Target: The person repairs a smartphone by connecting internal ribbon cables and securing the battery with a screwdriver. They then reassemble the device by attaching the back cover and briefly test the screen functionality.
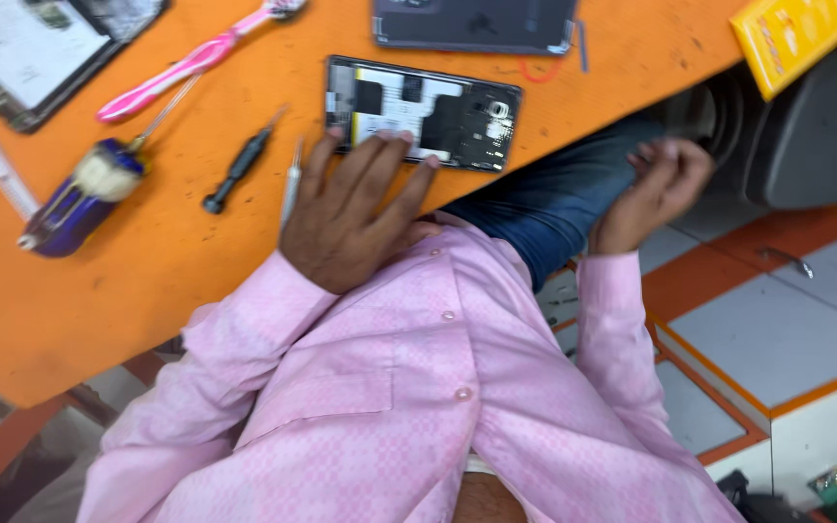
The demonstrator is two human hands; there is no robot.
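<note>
The left hand (346,218) lies flat on the orange table (99,310) in the middle of the frame, fingers spread, and its fingertips rest on the near edge of the opened phone (423,113); it grips nothing, it only presses, probably to keep the phone from sliding. The phone lies with its back cover off, so the inner parts face up and are easy to reach. The right hand (659,189), at the right of the frame, is off the table beside the knee, half curled; I cannot tell if it holds something. The tools are left of the phone, within reach of the left hand: a thin metal tool (291,179) touching the hand, a black screwdriver (239,165), a blue bottle (84,199), a pink toothbrush (186,63). Another dark phone (472,24) lies at the top edge.
</note>
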